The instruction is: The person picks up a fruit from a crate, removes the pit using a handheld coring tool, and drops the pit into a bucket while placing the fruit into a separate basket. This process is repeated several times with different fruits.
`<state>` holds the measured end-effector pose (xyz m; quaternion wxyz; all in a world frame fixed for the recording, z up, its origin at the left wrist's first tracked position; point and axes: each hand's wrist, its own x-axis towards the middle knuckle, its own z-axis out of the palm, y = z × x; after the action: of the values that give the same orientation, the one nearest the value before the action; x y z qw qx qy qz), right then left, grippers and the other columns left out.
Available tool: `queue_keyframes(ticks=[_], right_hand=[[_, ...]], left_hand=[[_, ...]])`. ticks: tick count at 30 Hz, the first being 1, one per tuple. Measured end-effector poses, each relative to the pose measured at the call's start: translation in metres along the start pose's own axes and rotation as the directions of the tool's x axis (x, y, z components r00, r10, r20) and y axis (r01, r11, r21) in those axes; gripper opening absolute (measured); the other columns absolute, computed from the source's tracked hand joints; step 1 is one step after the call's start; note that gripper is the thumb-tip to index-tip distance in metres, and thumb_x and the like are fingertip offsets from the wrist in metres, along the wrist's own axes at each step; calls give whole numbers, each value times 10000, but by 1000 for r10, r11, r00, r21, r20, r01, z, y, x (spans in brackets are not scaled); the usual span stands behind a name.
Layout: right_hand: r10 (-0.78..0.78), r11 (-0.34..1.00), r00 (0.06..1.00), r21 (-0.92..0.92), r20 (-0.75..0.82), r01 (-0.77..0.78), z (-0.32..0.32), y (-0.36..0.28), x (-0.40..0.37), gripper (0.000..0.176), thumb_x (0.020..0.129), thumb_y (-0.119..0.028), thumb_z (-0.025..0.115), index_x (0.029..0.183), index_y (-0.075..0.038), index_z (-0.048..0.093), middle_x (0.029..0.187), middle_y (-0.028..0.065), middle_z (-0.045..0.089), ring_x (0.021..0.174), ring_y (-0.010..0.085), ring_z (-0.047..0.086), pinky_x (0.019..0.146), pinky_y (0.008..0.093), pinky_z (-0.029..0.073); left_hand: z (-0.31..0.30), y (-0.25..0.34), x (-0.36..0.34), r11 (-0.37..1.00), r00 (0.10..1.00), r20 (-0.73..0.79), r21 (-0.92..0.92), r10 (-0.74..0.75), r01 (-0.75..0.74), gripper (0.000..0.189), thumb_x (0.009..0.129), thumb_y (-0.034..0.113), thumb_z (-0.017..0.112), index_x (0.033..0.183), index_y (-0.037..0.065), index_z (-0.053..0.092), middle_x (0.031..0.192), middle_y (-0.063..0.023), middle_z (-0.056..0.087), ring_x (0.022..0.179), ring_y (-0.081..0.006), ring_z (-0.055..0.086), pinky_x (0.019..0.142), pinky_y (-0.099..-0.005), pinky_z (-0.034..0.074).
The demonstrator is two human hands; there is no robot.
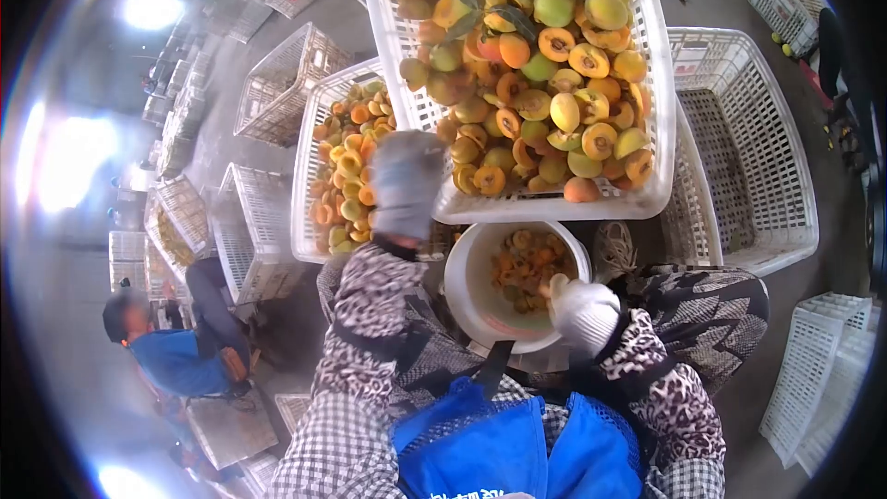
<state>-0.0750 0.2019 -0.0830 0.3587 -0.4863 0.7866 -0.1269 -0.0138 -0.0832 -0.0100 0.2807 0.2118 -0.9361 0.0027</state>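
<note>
A white crate (661,166) full of whole and halved apricots stands in front. Beside its left wall is my left hand (405,183), gloved and smeared by motion, between this crate and a lower crate of halved apricots (349,162). Its fingers cannot be made out. My right hand (584,314), in a pale knitted glove, is at the right rim of a white bucket (467,291). Its fingers are bent together toward the inside; what they hold, if anything, is hidden. Orange fruit pieces (529,263) lie in the bucket.
An unfilled white crate (767,148) stands at the right, with stacked crates (818,370) below it. More crates (249,231) stand at the left. A person in a blue top (180,360) sits at the lower left. A shoe (614,248) shows beside the bucket.
</note>
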Motion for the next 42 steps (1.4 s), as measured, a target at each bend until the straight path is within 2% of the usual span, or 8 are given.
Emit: queue_keyframes(ticks=[3,9,11,12,15,23,39,42], right_hand=[[308,846,940,-493,146,-201,1,-17,4,298,899,-358,577,997,-76,575,909,156,682,798,296,689,649,431,548],[139,870,988,485,-67,-90,-63,-29,-20,377,866,-347,614,1021,-7,563,896,226,654,851,404,640,735,446,499],[103,807,980,590,-168,16,-71,-40,-16,376,872,-336,594,1085,-29,555,923,218,650,859,396,636,749,443,499],[82,728,962,674,-262,122,-74,-45,-13,388,877,-325,573,1150,-51,546,951,210,646,868,388,632,762,440,499],[29,711,939,667,-344,222,-73,-58,-2,386,874,-298,575,1172,-53,557,947,215,645,860,380,634,751,428,501],[72,816,929,557,-362,154,-79,-82,12,245,880,-203,593,1005,5,565,931,210,607,891,362,596,766,416,469],[-76,990,849,61,-522,126,-58,-91,32,236,866,-242,580,931,-26,511,676,139,596,597,313,632,514,417,505],[-1,999,927,45,-374,19,-66,-100,36,214,873,-235,551,948,-37,519,761,149,632,672,321,656,555,416,523]], left_hand=[[64,21,-27,919,919,362,289,156,-270,288,835,215,552,1081,75,604,953,-136,632,965,-333,578,770,-428,477],[58,20,-19,957,752,652,-142,-100,251,359,856,146,589,1175,-13,543,1069,-228,604,921,-345,622,772,-432,508],[29,37,-4,403,554,767,-418,-324,814,299,865,23,598,1150,-29,527,1062,-204,597,960,-304,636,749,-408,558],[17,42,-2,404,558,764,-422,-324,812,299,865,23,598,1150,-29,527,1062,-204,597,960,-304,636,749,-408,558],[-6,44,-9,-539,503,844,-515,-185,667,328,881,-49,500,1205,-10,468,1127,-172,560,975,-294,628,836,-443,590],[-36,50,-25,-788,540,840,-367,-54,493,299,954,90,460,1217,-51,446,1098,-210,565,1037,-338,591,901,-473,541],[-45,56,-35,-648,543,821,-511,-175,564,346,1010,283,420,1130,-25,525,1000,-134,610,934,-243,623,823,-337,540],[-46,64,-32,-239,627,688,-721,-366,651,299,997,258,462,1082,-20,531,963,-137,615,900,-237,634,771,-329,552]])
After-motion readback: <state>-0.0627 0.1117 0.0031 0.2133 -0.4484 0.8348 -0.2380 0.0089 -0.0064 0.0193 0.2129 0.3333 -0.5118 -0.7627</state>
